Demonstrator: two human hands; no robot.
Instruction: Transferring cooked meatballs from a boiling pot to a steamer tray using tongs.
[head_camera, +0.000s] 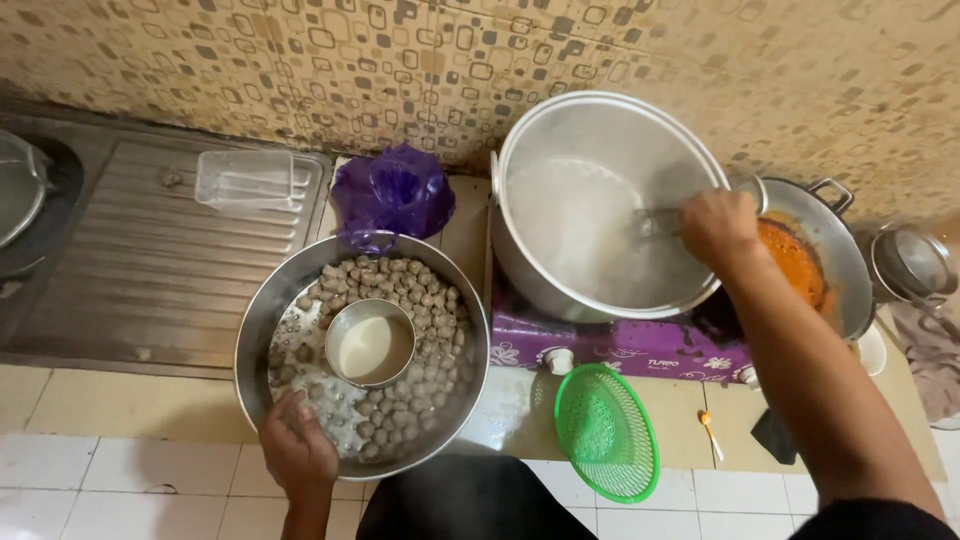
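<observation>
My left hand (297, 447) rests on the near rim of a wide steel basin (262, 330) with its fingers curled over the edge. The basin holds several grey meatballs (420, 300) around a small steel bowl (370, 343) of pale liquid. My right hand (718, 224) reaches over a big steel pot (600, 130) of cloudy, steaming water and is closed on the handle of a metal utensil (655, 222) that dips into the pot. The utensil's lower end is hidden in the water.
The pot stands on a purple flowered stove (620, 345). A pan with orange sauce (800, 265) sits to its right, a strainer (915, 262) further right. A green plastic sieve (605, 432) leans at the counter edge. A purple bag (392, 195), a clear box (245, 178) and a steel draining board (150, 260) lie to the left.
</observation>
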